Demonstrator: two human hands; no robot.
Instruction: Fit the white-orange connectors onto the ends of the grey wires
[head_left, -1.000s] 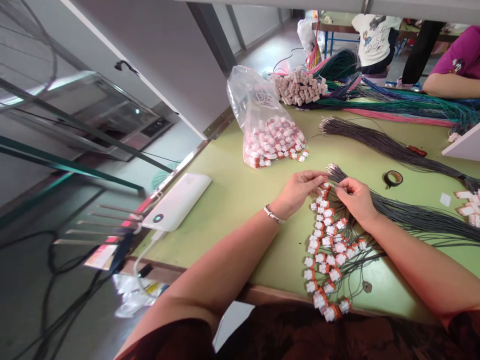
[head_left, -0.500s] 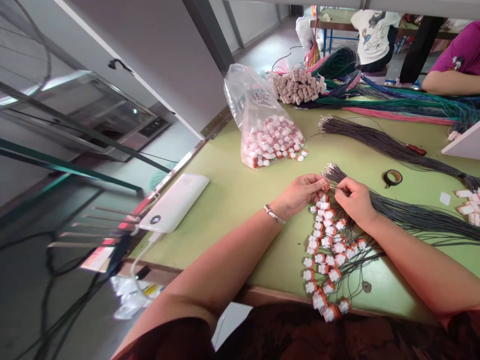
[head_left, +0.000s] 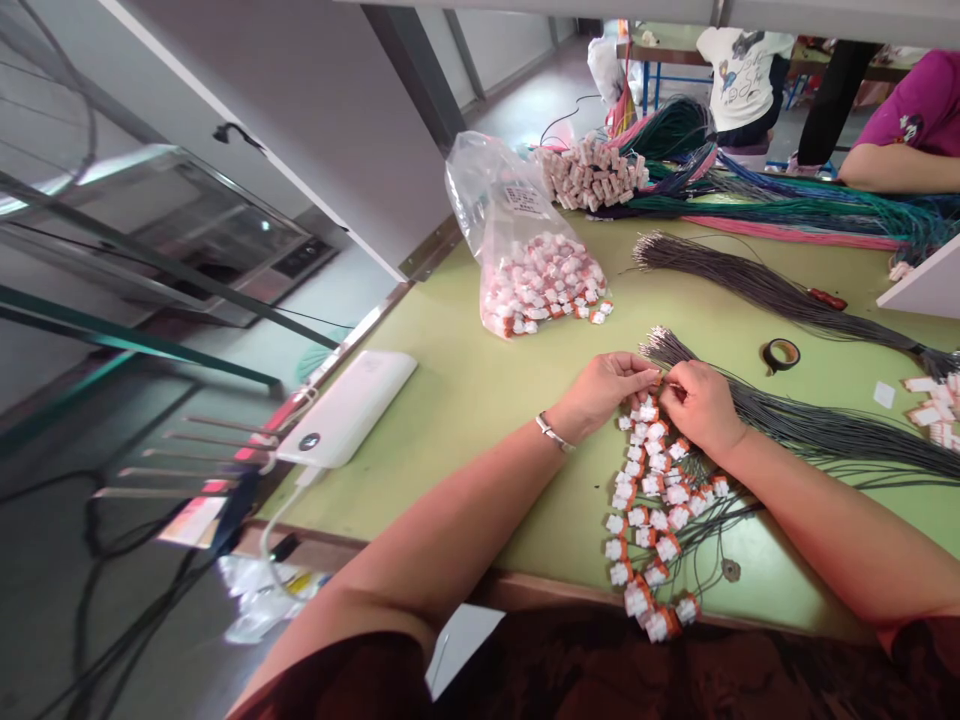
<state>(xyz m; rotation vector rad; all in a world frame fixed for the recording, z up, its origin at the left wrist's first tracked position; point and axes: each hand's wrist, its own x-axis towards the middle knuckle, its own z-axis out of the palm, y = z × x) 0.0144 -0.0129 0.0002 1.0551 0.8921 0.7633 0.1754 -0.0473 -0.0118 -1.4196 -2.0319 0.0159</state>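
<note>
My left hand (head_left: 604, 390) pinches a small orange and white connector (head_left: 657, 379), mostly covered by the fingers. My right hand (head_left: 700, 402) is closed right beside it, its fingertips pressed together on a thin dark wire that is largely hidden. Below both hands, several wired orange-and-white connectors (head_left: 637, 517) lie in rows on the green table (head_left: 465, 430), the lowest ones at its front edge. Just behind my right hand runs a bundle of dark wires (head_left: 795, 420) with bare metal terminals at its left end.
A clear bag of connectors (head_left: 544, 270) stands farther back. Beyond are a second dark wire bundle (head_left: 735, 275), black tape (head_left: 781, 355) and coloured wires (head_left: 780, 205). A white power bank (head_left: 349, 405) lies left. Another person's arm (head_left: 896, 165) rests at the far right.
My right hand has moved left, up against my left fingers, bringing the wire to the connector. My left hand has barely shifted.
</note>
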